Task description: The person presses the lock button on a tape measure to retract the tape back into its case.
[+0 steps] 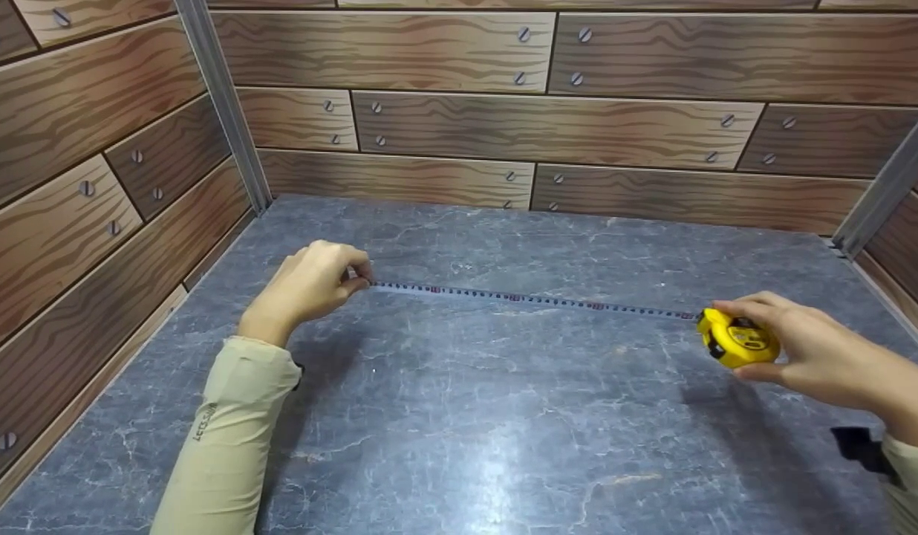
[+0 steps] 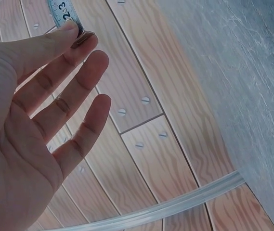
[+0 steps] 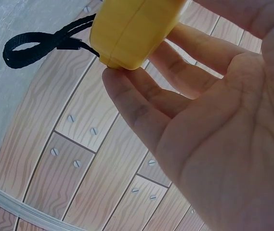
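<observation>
A yellow tape measure (image 1: 740, 340) with black parts is gripped between the thumb and fingers of my right hand (image 1: 823, 345). From its case the marked blade (image 1: 533, 299) runs straight across to my left hand (image 1: 310, 286). There the thumb and index finger pinch the blade's end, and the left wrist view shows the metal end hook (image 2: 83, 39) at those fingertips. The other left fingers spread loosely. In the right wrist view, a black wrist strap (image 3: 35, 45) hangs from the yellow case, whose front is hidden.
Below the hands lies a grey marbled tabletop (image 1: 444, 416). Wood-patterned panels (image 1: 444, 122) with printed screws wall the back and sides. Metal corner posts (image 1: 229, 104) stand at the back left and back right.
</observation>
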A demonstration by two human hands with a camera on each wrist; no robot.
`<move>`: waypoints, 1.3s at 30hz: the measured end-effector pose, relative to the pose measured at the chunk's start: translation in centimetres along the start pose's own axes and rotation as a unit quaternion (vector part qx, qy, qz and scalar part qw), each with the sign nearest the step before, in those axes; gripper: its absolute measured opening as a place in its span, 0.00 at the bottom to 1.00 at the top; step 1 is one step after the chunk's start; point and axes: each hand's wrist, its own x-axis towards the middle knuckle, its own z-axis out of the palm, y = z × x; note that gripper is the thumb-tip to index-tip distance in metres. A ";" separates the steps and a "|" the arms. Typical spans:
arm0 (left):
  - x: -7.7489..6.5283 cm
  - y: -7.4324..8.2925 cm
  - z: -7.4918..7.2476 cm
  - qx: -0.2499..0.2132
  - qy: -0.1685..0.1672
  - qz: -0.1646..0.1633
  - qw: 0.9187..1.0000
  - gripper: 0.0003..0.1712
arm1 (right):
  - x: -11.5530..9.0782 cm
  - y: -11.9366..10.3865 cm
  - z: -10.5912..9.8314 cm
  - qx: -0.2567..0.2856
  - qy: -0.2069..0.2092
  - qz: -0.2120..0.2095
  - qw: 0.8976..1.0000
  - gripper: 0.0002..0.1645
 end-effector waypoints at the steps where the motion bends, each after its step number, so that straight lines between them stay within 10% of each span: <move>1: 0.0 0.0 0.0 -0.001 0.000 0.004 1.000 0.03 | 0.1 0.0 0.0 0.000 0.000 0.000 1.000 0.50; 39: 0.2 1.3 0.7 -0.015 0.004 0.060 0.998 0.02 | 0.5 0.0 0.6 -0.019 0.029 -0.030 0.999 0.52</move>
